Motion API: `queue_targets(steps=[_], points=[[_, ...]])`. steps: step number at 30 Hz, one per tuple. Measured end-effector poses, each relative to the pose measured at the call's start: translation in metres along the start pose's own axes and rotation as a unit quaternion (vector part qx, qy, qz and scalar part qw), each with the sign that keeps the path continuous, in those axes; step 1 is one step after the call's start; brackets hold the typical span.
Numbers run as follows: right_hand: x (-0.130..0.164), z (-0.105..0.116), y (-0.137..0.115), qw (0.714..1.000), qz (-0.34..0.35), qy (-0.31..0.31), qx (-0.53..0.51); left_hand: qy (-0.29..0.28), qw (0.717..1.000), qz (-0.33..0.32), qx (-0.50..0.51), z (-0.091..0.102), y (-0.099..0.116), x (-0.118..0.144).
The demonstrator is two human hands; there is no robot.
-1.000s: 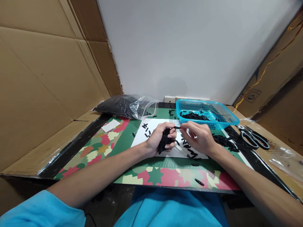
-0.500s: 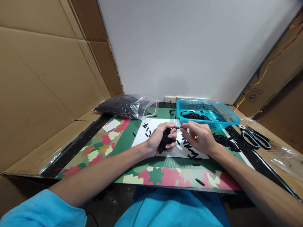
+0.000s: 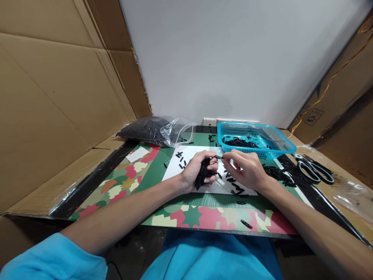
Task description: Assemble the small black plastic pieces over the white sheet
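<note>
Wall [image 3: 215,58]: one, white, behind the bench's far edge.
Cardboard panel [image 3: 58,77]: one, brown, along the bench's left edge.
Cardboard box [image 3: 340,112]: beyond the far right corner; framed printed symbol, too small to read.
Bench [image 3: 153,171]: green top, patterned border at left and front edges.
White sheet [image 3: 173,171]: one, mid-bench, partly covered by both hands.
Basket [image 3: 279,151]: one, blue, towards the far right corner, behind the right hand; black pieces inside, too many to count.
Plastic bag [image 3: 145,130]: one, clear, dark contents, at the far left corner.
Right hand [image 3: 246,167]: thumb and fingertips pinching one end of the held piece.
Left hand [image 3: 196,168]: fingers curled around a black bundle [image 3: 202,175], thumb side gripping the held piece's other end.
Scissors [image 3: 315,171]: one pair, black-and-white handles, at the right edge.
Black heap [image 3: 276,175]: one, uncounted, partly behind the right wrist.
White card [image 3: 137,154]: one, near the left edge.
Held piece [image 3: 218,157]: one, black, slender, above the sheet, between the hands.
Loose pieces [image 3: 246,224]: two near the front edge; others scattered on the sheet.
</note>
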State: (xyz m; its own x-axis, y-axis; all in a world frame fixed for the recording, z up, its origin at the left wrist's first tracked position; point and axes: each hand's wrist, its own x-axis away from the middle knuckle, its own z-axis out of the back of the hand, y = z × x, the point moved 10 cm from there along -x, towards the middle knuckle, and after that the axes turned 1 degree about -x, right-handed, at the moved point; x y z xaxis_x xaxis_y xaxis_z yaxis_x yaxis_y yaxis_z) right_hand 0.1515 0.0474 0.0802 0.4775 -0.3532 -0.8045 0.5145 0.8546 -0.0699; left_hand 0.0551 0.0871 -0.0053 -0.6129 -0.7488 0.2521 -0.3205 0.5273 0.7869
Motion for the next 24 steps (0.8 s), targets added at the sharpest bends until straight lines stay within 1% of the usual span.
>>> queue_targets(steps=[16,24], points=[[0.0,0.002,-0.0022,1.0,0.009,0.008,0.004,0.005,1.0,-0.014,-0.016,-0.0006,0.0025,0.0007],[-0.0015,0.0016,-0.002,1.0,0.009,0.005,0.014,-0.003,1.0,-0.019,-0.02,-0.0025,0.0035,0.0006]])
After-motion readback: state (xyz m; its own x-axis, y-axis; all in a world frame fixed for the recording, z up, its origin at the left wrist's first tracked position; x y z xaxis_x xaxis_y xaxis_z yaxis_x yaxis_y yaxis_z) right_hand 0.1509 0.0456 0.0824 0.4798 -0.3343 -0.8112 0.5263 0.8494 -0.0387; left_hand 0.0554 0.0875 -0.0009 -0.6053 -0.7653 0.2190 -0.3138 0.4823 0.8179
